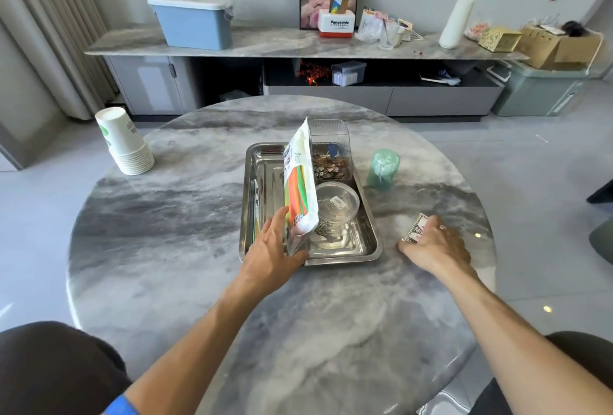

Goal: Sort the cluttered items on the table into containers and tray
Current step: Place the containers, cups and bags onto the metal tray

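Note:
A steel tray (363,250) lies in the middle of the round marble table (185,215). In it stand a clear square box (330,145) with small metal bits and a clear round tub (338,204). My left hand (275,248) grips the lower end of a packet of coloured straws (300,182), held upright on its edge over the tray's left half. My right hand (438,245) rests palm down to the right of the tray, its fingers on a small printed card pack (418,228) lying on the table.
A green translucent jar of cotton swabs (383,169) stands right of the tray. A stack of paper cups (124,142) sits at the table's left edge. A long sideboard (298,46) with boxes runs along the far wall. My knees show at both lower corners.

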The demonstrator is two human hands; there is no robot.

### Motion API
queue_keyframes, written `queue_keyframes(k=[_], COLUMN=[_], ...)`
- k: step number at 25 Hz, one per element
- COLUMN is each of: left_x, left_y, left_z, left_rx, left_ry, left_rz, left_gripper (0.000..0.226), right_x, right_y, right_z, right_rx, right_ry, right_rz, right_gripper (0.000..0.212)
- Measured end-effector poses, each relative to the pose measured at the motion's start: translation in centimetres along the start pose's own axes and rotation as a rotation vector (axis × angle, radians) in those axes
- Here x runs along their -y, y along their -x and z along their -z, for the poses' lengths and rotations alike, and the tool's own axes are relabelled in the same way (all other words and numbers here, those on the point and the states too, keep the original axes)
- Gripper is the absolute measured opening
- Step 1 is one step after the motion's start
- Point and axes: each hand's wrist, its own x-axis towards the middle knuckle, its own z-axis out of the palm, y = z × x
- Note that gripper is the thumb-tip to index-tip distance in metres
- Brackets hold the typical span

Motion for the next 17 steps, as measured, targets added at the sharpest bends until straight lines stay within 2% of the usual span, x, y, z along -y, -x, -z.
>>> queue_keyframes(k=[3, 5, 9, 12, 13, 15, 17], left_x=[0.3, 0.2, 0.2, 0.1, 0.0, 0.1, 0.3], left_y=[-0.2, -0.2, -0.3, -0.2, -0.1, 0.0, -0.1], left_z=[0.1, 0.1, 0.2, 0.3, 0.3, 0.3, 0.3], left_rx=[0.014, 0.015, 0.030, 0.037, 0.042, 0.043, 0.035], left_ry=[-0.012, -0.016, -0.005, 0.013, 0.016, 0.015, 0.011], left_rz=[-0.005, -0.001, -0.010, -0.001, 0.001, 0.003, 0.011], left_gripper=[0.076, 0.076, 0.077, 0.077, 0.076, 0.076, 0.076], right_x=[0.5, 0.5, 1.7, 3.6, 4.0, 4.5, 4.6], right_y=[0.8, 1.4, 3.1, 4.1, 4.1, 3.5, 2.7], right_z=[1.6, 4.0, 6.9, 3.6, 2.2, 0.1, -0.5], right_rx=[0.036, 0.092, 0.280, 0.413, 0.383, 0.217, 0.124], right_ry=[-0.075, -0.192, -0.300, -0.271, -0.252, -0.173, -0.173], right_rz=[0.058, 0.179, 0.574, 0.738, 0.803, 0.963, 1.024], right_gripper=[0.054, 0.038, 0.041, 0.034, 0.033, 0.031, 0.019])
